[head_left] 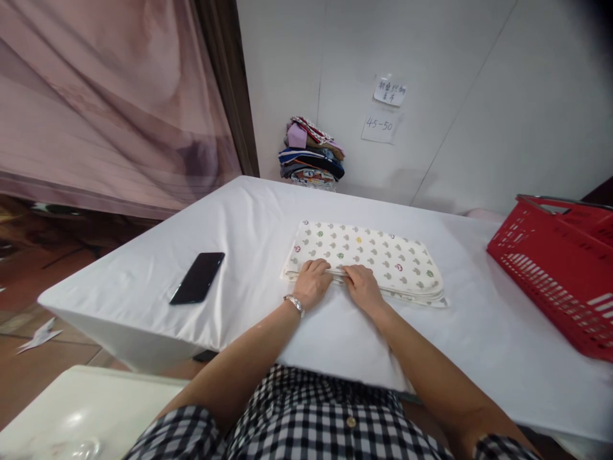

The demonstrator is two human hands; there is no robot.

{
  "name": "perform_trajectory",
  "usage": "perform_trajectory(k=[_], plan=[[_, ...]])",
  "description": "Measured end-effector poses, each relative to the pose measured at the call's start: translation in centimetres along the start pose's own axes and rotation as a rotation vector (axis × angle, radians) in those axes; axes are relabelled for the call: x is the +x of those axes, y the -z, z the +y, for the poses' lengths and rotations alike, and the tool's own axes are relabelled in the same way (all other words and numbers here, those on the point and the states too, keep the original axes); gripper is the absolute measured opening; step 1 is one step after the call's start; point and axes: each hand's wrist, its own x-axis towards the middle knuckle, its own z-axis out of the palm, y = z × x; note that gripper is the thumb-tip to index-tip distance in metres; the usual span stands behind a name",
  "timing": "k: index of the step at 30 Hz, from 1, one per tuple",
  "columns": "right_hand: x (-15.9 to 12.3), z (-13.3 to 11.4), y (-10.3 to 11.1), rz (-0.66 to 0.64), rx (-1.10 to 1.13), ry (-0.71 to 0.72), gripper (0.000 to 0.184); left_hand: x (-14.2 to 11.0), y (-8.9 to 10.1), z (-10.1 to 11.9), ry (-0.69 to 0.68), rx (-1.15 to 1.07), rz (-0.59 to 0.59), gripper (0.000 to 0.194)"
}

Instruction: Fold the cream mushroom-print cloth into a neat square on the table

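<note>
A folded cream cloth (378, 255) with small printed figures lies in the middle of the white-covered table (258, 211). My left hand (312, 281), with a watch on its wrist, rests on the cloth's near edge with fingers curled over the folded layers. My right hand (363, 286) sits right beside it, touching it, and its fingers are closed on the same near edge. Both hands pinch the cloth's edge close together, left of its centre.
A black phone (198, 277) lies flat at the table's left. A red plastic basket (560, 268) stands at the right edge. A stack of folded clothes (311, 153) sits against the far wall, under two paper notes (383, 108). A white surface (90, 409) is at bottom left.
</note>
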Motion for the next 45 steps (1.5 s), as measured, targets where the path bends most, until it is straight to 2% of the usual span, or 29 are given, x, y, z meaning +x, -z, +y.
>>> perform_trajectory(k=[6,12,17,21,26,32,36,40,45], plan=[[-0.3,-0.6,0.3,-0.009,0.014,0.076,0.024,0.1,0.1,-0.1,0.017,-0.049,0.025,0.018],[-0.5,-0.5,0.2,-0.018,-0.025,0.087,0.024,0.2,-0.1,-0.1,0.054,-0.065,0.025,0.018],[-0.3,-0.1,-0.2,-0.016,-0.044,0.079,0.025,0.0,-0.1,-0.1,0.104,-0.022,-0.017,0.006],[-0.3,-0.2,-0.1,-0.012,-0.052,0.072,0.025,-0.6,0.3,-0.5,0.156,0.007,-0.014,0.025],[-0.4,-0.3,0.0,-0.005,-0.06,0.086,0.025,-1.2,1.2,-1.6,0.146,0.046,0.013,0.022],[-0.3,-0.5,0.2,0.005,-0.076,0.099,0.026,-2.0,2.8,-4.8,0.044,0.084,-0.046,0.03],[-0.3,-0.8,0.2,-0.002,-0.078,0.119,0.025,-3.2,3.5,-6.7,0.067,0.126,-0.065,0.037],[-0.4,-1.0,0.1,-0.01,-0.065,0.127,0.022,-4.3,3.3,-6.8,0.069,0.099,-0.123,0.043],[-0.5,-0.9,0.1,-0.02,-0.074,0.131,0.023,-4.7,3.4,-6.3,0.107,0.073,-0.106,0.045]])
